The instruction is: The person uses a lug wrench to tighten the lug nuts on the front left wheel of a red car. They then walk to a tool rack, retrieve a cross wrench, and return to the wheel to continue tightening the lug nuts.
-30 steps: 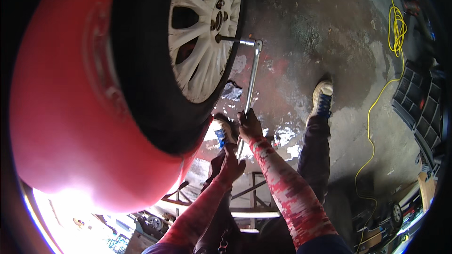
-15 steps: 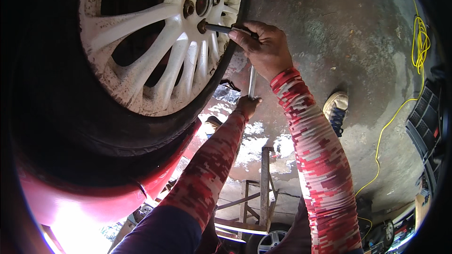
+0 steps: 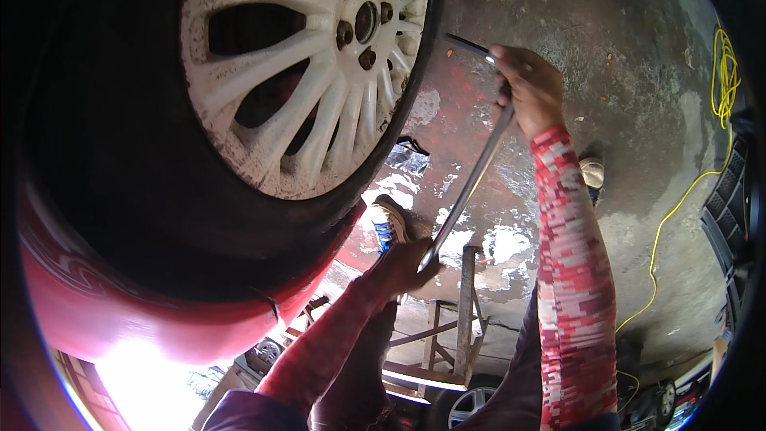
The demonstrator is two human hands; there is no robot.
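A long-handled socket wrench (image 3: 467,191) slants across the middle, gripped by both hands. My right hand (image 3: 531,88) is closed around its head end, with a dark extension (image 3: 467,45) pointing left towards the wheel. My left hand (image 3: 403,265), slightly blurred, wraps the lower end of the bar. To the left stands a dirty white multi-spoke wheel (image 3: 323,56) in a black tyre (image 3: 152,191). Several rusty lug fasteners sit round its hub, the lowest lug nut (image 3: 367,58) included. The extension's tip is apart from the wheel, out beyond the tyre's edge.
Red car bodywork (image 3: 183,311) curves below the tyre. A metal stand (image 3: 467,311) and another wheel (image 3: 471,407) are near my legs. My shoes (image 3: 388,223) rest on the stained concrete floor (image 3: 638,72). Yellow cable (image 3: 654,255) and a black slatted part (image 3: 728,207) lie at right.
The extension has come off the lower lug nut. My right hand has moved right with the wrench head, my left hand down with the bar's end. The wheel appears further right in view.
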